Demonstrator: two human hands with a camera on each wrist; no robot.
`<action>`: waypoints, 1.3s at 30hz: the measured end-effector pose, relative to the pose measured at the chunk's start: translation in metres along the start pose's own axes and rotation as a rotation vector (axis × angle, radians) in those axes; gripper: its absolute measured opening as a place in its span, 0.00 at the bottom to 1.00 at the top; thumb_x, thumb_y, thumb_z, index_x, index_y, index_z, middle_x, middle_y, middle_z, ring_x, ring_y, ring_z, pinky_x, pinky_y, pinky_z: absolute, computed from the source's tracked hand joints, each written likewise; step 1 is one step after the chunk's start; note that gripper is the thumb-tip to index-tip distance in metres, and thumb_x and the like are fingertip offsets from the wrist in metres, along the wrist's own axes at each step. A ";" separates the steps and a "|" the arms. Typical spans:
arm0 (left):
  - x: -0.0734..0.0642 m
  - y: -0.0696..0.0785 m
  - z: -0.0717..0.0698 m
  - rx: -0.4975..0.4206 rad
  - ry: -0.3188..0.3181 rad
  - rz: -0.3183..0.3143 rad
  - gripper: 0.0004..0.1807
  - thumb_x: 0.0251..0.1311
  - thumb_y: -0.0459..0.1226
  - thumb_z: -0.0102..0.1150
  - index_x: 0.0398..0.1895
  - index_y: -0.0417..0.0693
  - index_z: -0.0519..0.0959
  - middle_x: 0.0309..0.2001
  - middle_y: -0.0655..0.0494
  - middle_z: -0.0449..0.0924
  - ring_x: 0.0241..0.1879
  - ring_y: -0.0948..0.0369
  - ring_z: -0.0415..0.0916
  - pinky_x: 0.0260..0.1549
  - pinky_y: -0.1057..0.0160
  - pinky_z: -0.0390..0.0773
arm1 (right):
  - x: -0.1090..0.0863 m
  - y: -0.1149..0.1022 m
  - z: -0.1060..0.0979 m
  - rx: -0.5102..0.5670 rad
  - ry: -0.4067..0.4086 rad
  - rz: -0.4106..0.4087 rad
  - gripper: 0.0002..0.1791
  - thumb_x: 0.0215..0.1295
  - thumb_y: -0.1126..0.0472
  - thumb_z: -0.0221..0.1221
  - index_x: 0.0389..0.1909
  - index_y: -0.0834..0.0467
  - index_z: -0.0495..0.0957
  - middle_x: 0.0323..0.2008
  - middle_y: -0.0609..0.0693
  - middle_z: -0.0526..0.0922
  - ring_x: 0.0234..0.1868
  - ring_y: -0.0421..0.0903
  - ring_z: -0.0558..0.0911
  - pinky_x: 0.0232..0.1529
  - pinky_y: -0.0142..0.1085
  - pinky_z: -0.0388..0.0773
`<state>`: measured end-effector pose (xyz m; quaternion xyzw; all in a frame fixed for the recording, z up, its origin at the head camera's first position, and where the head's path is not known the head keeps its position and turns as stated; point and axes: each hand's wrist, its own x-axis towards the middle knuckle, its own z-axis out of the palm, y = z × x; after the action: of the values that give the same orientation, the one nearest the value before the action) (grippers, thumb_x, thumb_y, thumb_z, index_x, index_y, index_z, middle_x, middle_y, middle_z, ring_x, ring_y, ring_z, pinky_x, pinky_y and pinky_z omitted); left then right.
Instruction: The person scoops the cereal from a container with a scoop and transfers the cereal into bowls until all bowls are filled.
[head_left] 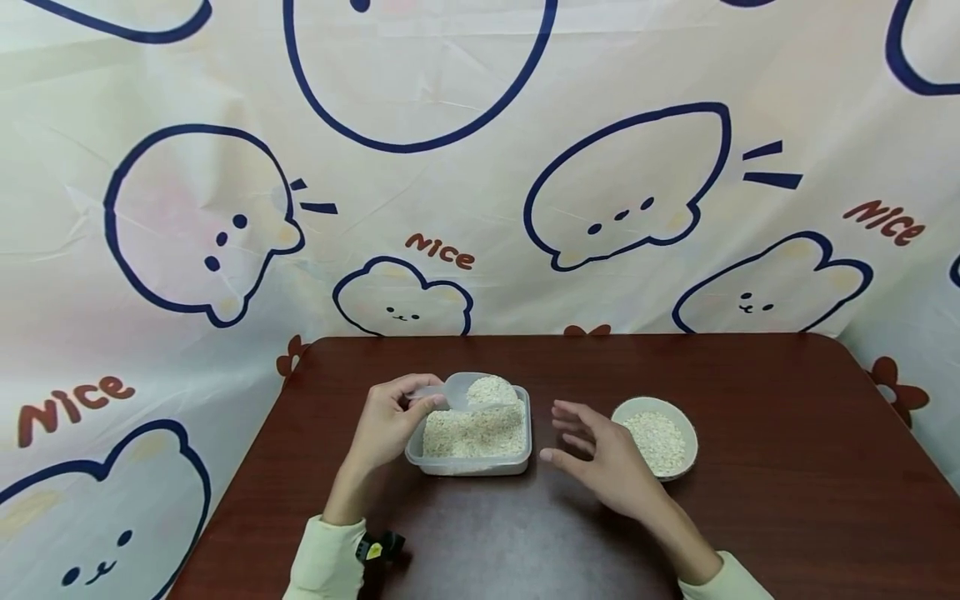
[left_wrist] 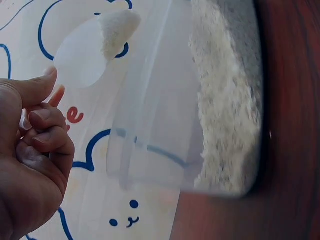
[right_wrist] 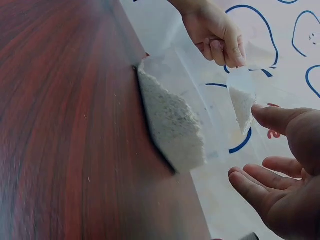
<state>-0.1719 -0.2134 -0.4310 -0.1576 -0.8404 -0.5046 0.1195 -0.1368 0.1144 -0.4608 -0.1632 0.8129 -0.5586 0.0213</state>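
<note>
My left hand (head_left: 385,423) pinches the handle of a translucent plastic scoop (head_left: 456,390) between thumb and fingers. The scoop, heaped with pale oat flakes (head_left: 491,390), is held above a clear rectangular container (head_left: 476,469), which holds more of the same flakes. In the left wrist view the scoop (left_wrist: 80,55) shows above the container's wall, its load at the far end. To the right of the container, my right hand (head_left: 606,460) hovers with fingers spread, holding nothing. Just beyond that hand sits a round white bowl (head_left: 628,406) containing flakes, its near left side partly hidden.
Everything stands on a dark reddish-brown table (head_left: 787,433). A pale cloth with cartoon drawings (head_left: 480,192) hangs behind and beside it. A black strap device (head_left: 381,547) is on the left wrist by the sleeve.
</note>
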 end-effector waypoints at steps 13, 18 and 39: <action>0.012 0.023 0.039 -0.063 -0.074 0.036 0.04 0.68 0.35 0.72 0.42 0.52 0.88 0.23 0.60 0.67 0.21 0.68 0.60 0.21 0.69 0.62 | -0.021 0.002 -0.040 -0.104 0.075 0.024 0.37 0.65 0.54 0.77 0.72 0.56 0.75 0.67 0.57 0.82 0.66 0.54 0.85 0.61 0.39 0.84; 0.018 0.030 0.057 -0.083 -0.093 0.060 0.03 0.68 0.37 0.72 0.42 0.52 0.88 0.24 0.60 0.68 0.21 0.68 0.61 0.22 0.69 0.62 | -0.031 0.003 -0.055 -0.108 0.086 0.060 0.38 0.66 0.50 0.75 0.74 0.57 0.73 0.68 0.59 0.81 0.66 0.56 0.85 0.61 0.41 0.83; 0.044 0.059 0.113 -0.124 -0.221 0.120 0.03 0.70 0.34 0.71 0.43 0.48 0.88 0.23 0.61 0.66 0.22 0.68 0.61 0.24 0.69 0.62 | -0.071 0.027 -0.118 -0.328 0.259 0.100 0.38 0.65 0.50 0.76 0.72 0.56 0.75 0.67 0.60 0.82 0.55 0.11 0.73 0.49 0.15 0.78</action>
<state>-0.1945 -0.0809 -0.4198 -0.2694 -0.8047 -0.5270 0.0463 -0.1016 0.2503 -0.4522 -0.0505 0.8960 -0.4333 -0.0825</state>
